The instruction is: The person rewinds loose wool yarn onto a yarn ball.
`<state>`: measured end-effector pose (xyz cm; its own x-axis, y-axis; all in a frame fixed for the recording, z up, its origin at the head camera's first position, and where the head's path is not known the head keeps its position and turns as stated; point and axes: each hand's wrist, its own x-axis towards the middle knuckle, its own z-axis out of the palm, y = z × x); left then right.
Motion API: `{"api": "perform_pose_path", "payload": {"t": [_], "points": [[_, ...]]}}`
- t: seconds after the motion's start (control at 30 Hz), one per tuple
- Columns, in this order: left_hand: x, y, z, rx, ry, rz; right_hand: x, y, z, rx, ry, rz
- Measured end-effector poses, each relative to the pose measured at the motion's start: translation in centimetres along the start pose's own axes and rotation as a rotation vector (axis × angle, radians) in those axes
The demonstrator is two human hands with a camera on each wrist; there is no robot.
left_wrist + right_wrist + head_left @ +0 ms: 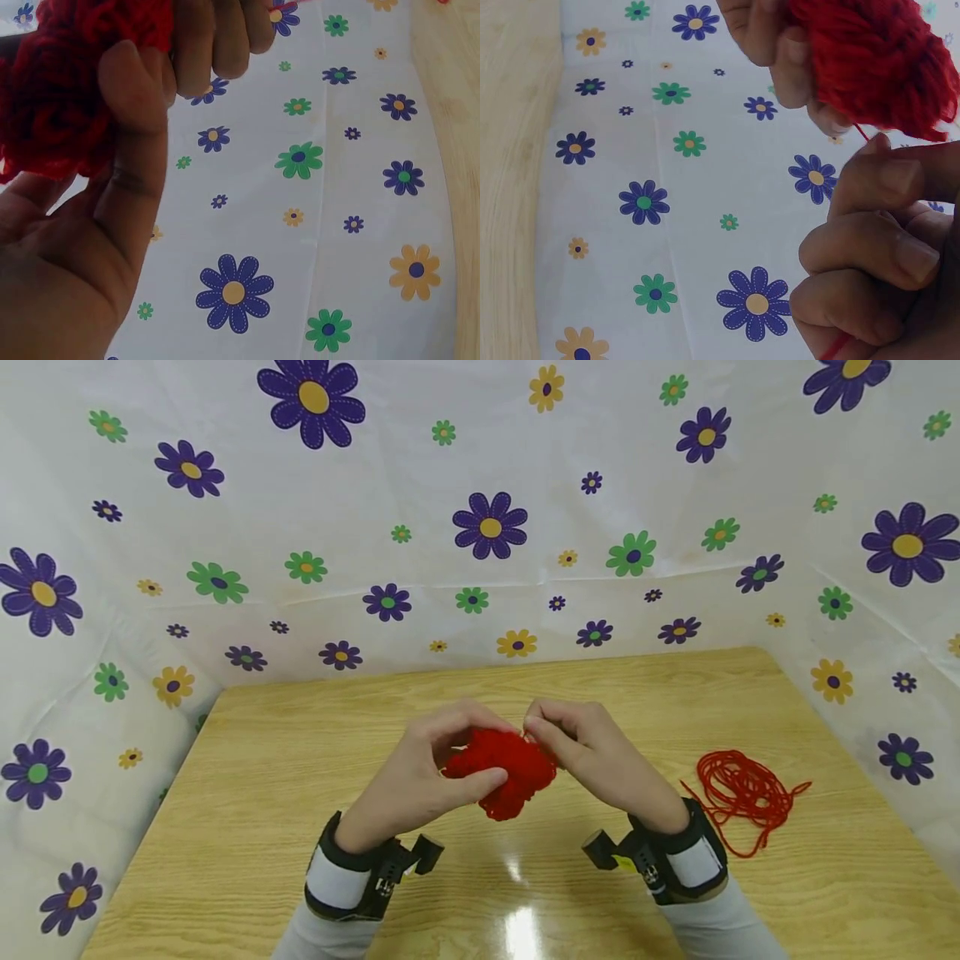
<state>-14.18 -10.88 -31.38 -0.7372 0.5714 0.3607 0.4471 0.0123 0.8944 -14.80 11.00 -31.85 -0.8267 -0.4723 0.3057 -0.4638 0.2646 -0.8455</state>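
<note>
A fluffy, ruffled red crocheted piece (517, 768) is held above the middle of the table. My left hand (431, 781) grips it from the left, thumb across its near face and fingers behind. In the left wrist view the piece (56, 105) shows thick looped stitches. At its right edge my right hand (600, 760) pinches with thumb and forefinger, the other fingers curled. The right wrist view shows a red yarn strand (860, 132) running from the piece into those fingertips, and red yarn comes out below the curled fingers. Whether a small tool is in the pinch is hidden.
A loose tangle of red yarn (746, 789) lies on the wooden table (300, 793) to the right, beside my right forearm. White cloth (412, 468) printed with flowers stands behind the table and along both sides. Each wrist carries a strapped camera mount.
</note>
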Motion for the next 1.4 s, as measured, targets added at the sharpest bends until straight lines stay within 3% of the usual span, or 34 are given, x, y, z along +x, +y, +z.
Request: {"api": "perform_pose_path", "payload": {"t": [0.2, 0.37, 0.53, 0.63, 0.77, 0.97, 1.2, 1.4], "points": [[0.2, -0.6, -0.2, 0.146, 0.013, -0.023, -0.1, -0.1, -0.2, 0.017, 0.025, -0.051], [0.3, -1.2, -0.2, 0.343, 0.047, -0.018, -0.3, -0.5, 0.1, 0.001, 0.028, -0.077], [0.5, -1.8, -0.3, 0.474, 0.109, -0.051, -0.4, -0.9, 0.5, -0.032, 0.024, -0.102], [0.5, -2.1, -0.5, 0.495, 0.168, -0.096, -0.5, -1.1, 0.6, -0.028, 0.007, -0.109], [0.6, -2.3, -0.7, 0.425, 0.247, -0.134, -0.6, -1.2, 0.8, 0.001, -0.037, -0.098], [0.6, -1.9, -0.8, 0.197, 0.335, -0.127, -0.5, -1.3, 1.2, -0.009, -0.118, -0.07], [0.7, -1.3, -0.7, 0.029, 0.37, -0.032, -0.2, -1.1, 1.6, -0.016, -0.208, -0.074], [0.7, -1.2, -0.6, -0.036, 0.38, 0.066, 0.0, -0.8, 1.6, -0.002, -0.265, -0.015]]}}
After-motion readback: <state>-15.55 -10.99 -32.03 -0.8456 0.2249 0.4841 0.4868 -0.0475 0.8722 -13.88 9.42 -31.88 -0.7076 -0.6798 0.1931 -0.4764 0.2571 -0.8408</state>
